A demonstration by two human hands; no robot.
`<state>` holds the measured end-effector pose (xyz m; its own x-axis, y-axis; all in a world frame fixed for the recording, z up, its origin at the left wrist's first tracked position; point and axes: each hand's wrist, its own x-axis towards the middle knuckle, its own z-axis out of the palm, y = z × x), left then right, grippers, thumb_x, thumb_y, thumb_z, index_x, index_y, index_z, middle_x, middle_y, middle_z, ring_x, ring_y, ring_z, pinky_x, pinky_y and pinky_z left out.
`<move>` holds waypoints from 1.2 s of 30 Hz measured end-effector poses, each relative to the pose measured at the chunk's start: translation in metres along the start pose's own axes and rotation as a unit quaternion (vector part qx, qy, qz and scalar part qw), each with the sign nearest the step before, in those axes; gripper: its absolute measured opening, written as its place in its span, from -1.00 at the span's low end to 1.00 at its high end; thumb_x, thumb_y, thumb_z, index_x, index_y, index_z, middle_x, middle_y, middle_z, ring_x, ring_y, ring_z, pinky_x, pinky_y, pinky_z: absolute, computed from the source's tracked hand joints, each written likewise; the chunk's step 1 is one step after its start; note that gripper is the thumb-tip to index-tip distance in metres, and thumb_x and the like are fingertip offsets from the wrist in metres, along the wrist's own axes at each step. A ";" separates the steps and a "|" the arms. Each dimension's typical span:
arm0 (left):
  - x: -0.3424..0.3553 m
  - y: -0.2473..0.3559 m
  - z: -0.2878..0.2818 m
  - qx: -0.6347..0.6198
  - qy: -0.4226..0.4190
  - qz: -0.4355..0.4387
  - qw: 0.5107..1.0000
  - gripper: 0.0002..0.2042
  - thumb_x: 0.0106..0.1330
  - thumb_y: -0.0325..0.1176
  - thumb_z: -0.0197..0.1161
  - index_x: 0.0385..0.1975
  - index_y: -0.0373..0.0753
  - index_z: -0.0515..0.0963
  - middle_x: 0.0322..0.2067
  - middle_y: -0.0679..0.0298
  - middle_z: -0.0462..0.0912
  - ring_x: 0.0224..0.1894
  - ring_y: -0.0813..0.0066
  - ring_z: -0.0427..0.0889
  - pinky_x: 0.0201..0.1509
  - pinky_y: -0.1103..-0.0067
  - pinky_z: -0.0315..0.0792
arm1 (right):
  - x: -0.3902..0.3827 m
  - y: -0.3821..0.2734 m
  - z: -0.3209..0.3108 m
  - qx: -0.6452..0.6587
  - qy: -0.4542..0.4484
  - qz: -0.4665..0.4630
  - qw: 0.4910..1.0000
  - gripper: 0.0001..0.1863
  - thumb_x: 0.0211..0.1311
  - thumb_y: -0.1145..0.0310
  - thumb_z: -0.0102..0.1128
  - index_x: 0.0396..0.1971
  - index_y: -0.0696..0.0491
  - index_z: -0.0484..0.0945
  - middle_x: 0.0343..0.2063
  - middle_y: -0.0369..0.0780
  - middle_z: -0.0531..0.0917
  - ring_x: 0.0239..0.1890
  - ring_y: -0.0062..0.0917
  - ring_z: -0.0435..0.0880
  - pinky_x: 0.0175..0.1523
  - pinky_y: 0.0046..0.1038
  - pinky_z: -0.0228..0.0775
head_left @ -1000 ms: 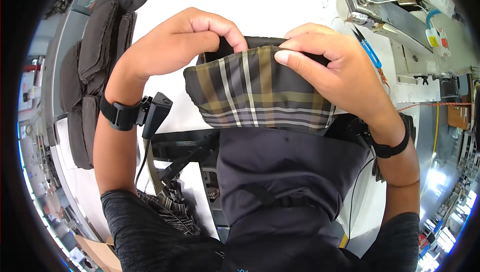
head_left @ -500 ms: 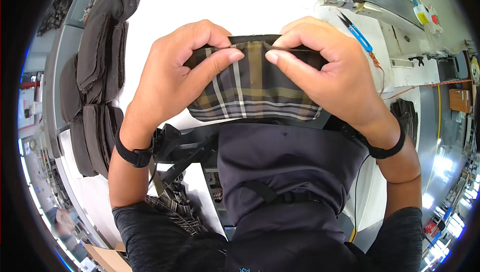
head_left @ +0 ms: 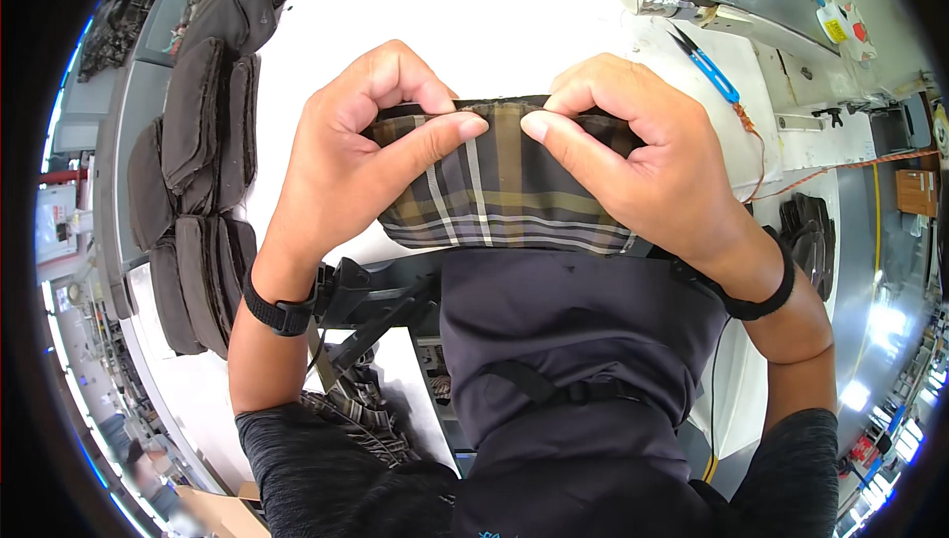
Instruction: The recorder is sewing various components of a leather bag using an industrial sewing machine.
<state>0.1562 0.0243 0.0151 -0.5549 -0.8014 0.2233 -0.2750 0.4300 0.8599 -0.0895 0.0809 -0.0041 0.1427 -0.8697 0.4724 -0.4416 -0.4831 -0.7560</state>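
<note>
At the near side of the white, smooth-topped desk [head_left: 445, 4]: a dark plaid cloth pouch [head_left: 504, 192] with olive and white stripes, open edge away from the wearer; underside contact unclear.
Left hand [head_left: 361, 147]: fingers pinching the open edge left of the central olive stripe, thumb on the outer face.
Right hand [head_left: 647, 147]: fingers pinching the same edge right of that stripe, thumb likewise outside.
Cloth: judged light, soft, readily creased; probably neither slippery nor fragile.
Hold: open edge, both sides of centre; one-sided grip would likely let it sag.
</note>
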 end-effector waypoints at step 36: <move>0.002 0.001 -0.006 0.059 -0.070 -0.017 0.996 -0.88 0.29 -0.59 0.49 -0.20 -0.35 0.79 -0.31 0.24 0.79 -0.27 0.57 0.68 -0.15 0.64 0.52 | -0.034 0.015 -0.056 0.056 -0.107 0.142 0.983 -0.91 0.32 0.44 0.43 -0.32 0.12 0.68 -0.39 -0.36 0.65 -0.32 -0.69 0.54 -0.18 -0.53 0.36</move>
<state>0.1598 0.0211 0.0196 -0.6457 -0.7539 0.1210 -0.3814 0.4558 0.8042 -0.1506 0.1087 -0.0063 0.2151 -0.9667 0.1386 -0.3923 -0.2155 -0.8942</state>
